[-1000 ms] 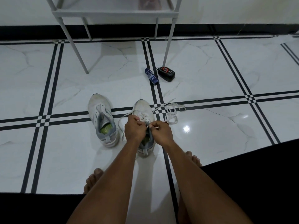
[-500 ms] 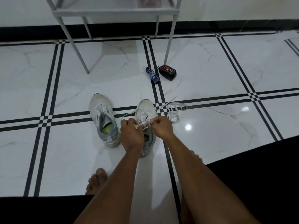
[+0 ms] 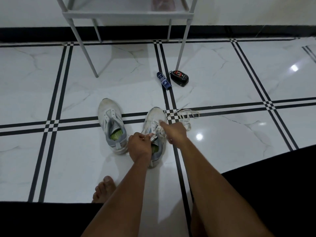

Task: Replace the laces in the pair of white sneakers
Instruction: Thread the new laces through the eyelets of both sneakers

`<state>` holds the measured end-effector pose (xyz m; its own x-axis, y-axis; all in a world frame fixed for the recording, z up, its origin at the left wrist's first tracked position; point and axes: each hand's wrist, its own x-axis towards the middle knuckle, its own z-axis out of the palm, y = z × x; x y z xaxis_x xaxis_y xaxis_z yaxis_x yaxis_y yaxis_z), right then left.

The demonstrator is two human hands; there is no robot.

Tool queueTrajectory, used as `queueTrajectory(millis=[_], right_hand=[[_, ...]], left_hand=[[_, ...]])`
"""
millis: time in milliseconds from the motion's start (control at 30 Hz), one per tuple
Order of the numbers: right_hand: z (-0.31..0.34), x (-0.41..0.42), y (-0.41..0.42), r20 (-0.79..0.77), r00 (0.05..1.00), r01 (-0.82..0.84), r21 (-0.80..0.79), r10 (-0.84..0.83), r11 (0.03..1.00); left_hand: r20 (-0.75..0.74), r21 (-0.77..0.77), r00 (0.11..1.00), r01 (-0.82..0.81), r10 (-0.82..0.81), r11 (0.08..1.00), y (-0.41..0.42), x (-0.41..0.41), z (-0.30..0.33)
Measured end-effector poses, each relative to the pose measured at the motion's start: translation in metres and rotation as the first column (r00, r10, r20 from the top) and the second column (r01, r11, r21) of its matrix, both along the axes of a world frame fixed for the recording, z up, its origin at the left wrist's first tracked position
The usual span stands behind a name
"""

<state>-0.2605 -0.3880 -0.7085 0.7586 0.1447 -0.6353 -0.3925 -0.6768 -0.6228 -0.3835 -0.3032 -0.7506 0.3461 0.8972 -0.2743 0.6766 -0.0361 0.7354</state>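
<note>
Glossy white marble floor (image 3: 222,86) crossed by black double lines fills the view, with a dark skirting strip along the far wall. On it stands a pale metal rack (image 3: 126,14) whose thin legs reach down to the tiles.

Two white sneakers lie side by side near the middle, toes pointing away from the person. The left sneaker (image 3: 112,124) has no lace in its eyelets; its grey collar is open and a green insole shows inside. The right sneaker (image 3: 154,127) sits just beside it and carries a white lace (image 3: 158,130) threaded across its tongue.

The left hand (image 3: 139,145) hovers over the heel end of the right sneaker, its fingers curled and pinching one end of that lace at the upper eyelets. The right hand (image 3: 174,132) reaches over the same shoe from the other side; its index finger is stretched out and touches the lacing near the middle of the tongue, while its other fingers are loosely folded, and I cannot tell whether they hold anything.

A loose white lace (image 3: 183,116) lies in tangled loops on the floor just right of the right sneaker's toe.

Farther off, near a rack leg, rest a small blue tube (image 3: 163,80) and, just beside it, a black oval case (image 3: 180,79) with a red ring on top. Bare toes (image 3: 104,189) show at the lower left.
</note>
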Motion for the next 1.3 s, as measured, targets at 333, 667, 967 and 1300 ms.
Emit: queueTrajectory(millis=[333, 667, 967, 1300], right_hand=[[0.046, 0.033, -0.001, -0.598, 0.801, 0.574, 0.762, -0.016, 0.300], [-0.027, -0.022, -0.001, 0.054, 0.996, -0.075, 0.072, 0.071, 0.995], [0.017, 0.024, -0.006, -0.503, 0.864, 0.406, 0.708, 0.011, 0.577], [0.039, 0.016, 0.004, -0.176, 0.970, 0.235, 0.494, -0.169, 0.837]], left_hand=[[-0.002, -0.074, 0.998, -0.056, 0.056, 0.996, 0.005, 0.004, -0.013], [-0.023, -0.066, 0.998, -0.057, 0.056, 0.996, 0.005, 0.006, -0.019], [-0.066, -0.039, 0.996, -0.069, 0.066, 0.997, 0.009, 0.010, -0.016], [0.017, 0.102, 1.000, 0.022, -0.024, 0.994, 0.015, 0.003, 0.011]])
